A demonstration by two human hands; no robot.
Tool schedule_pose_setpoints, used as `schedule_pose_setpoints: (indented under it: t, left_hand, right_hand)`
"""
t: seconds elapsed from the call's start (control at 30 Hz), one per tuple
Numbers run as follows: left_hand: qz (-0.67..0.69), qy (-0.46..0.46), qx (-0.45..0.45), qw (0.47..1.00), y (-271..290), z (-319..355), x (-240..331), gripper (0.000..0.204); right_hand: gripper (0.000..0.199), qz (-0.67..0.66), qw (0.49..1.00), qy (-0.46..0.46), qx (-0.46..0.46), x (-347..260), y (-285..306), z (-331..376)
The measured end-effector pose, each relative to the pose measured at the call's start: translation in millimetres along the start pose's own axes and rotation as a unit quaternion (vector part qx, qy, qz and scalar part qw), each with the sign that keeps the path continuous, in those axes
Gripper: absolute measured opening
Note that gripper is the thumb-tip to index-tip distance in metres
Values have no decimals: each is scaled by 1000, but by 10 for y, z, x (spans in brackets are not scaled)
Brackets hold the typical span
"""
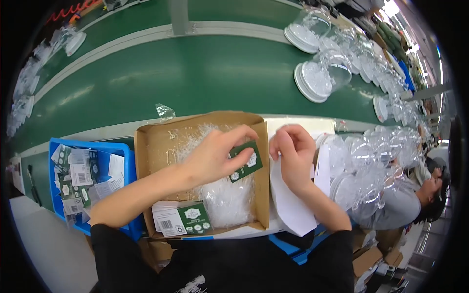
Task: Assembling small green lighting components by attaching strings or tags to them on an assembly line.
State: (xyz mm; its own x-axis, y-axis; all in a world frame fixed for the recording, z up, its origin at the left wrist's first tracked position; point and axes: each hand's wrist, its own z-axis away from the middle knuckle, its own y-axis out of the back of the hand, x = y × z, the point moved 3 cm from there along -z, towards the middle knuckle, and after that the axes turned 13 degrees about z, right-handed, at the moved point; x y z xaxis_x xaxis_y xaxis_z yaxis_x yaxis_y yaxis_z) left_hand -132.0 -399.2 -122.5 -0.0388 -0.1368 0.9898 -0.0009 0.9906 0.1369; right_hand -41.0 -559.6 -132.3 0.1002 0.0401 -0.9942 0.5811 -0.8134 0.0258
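Note:
Over a shallow cardboard box (201, 118), my left hand (215, 154) grips a small green printed card (251, 168) between thumb and fingers. My right hand (294, 151) is just to the right, above the box's right wall, with its fingers curled into a pinch. Whatever may be between those fingertips is too small to make out. Inside the box lie a clear bag of thin white plastic strands (228, 202) and some loose clear fasteners. In its near left corner sit green and white cards (193, 218) with barcodes.
A blue bin (129, 171) of cards stands at left. White paper sheets (298, 215) lie right of the box. Clear domes on white bases (317, 80) line the green conveyor belt (195, 73), and more are stacked at right. Another person (400, 205) sits beyond.

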Motion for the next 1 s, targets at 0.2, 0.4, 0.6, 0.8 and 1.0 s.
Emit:
schedule_pose_setpoints:
  t: [0.2, 0.4, 0.6, 0.8, 1.0]
  left_hand:
    - [-73, -33, 34, 996, 187, -33, 25, 16]
    - [-62, -57, 80, 993, 202, -78, -3, 14]
    - [-41, 37, 53, 997, 185, 55, 8, 14]
    - [-42, 20, 62, 997, 197, -16, -40, 15]
    - [-42, 19, 47, 998, 194, -38, -33, 16]
  right_hand:
    - [9, -2, 997, -77, -14, -15, -157, -235]
    - [6, 154, 984, 88, -3, 52, -193, -106]
    - [6, 92, 992, 76, -39, 229, -272, 92]
    - [7, -15, 998, 58, -21, 245, -165, 25]
    - [6, -50, 998, 26, -25, 255, -132, -57]
